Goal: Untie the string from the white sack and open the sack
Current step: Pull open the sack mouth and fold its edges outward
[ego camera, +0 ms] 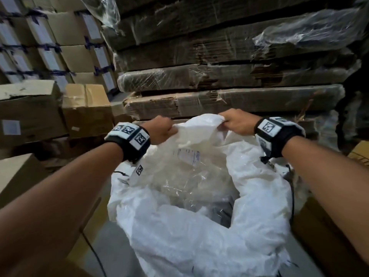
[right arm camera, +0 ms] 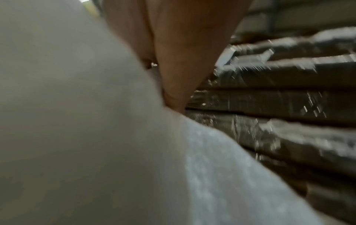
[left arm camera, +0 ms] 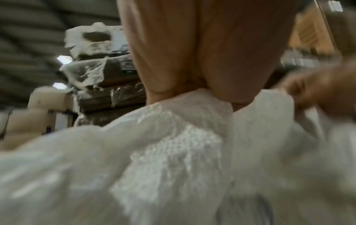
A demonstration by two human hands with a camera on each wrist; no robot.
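Both hands gripped the far rim of the white sack (ego camera: 199, 226): left hand (ego camera: 161, 129) and right hand (ego camera: 237, 121) each curled tight on bunched fabric, near each other. Sack stood between cardboard boxes (ego camera: 30, 110), mouth already gaping, clear plastic liner (ego camera: 179, 176) showing inside. No string visible. Best move, likely: pull the hands apart and outward, keeping the rim taut.

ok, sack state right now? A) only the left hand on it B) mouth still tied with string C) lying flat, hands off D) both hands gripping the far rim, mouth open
D: left hand and right hand each grip the far rim of the sack, whose mouth gapes open onto clear plastic inside.
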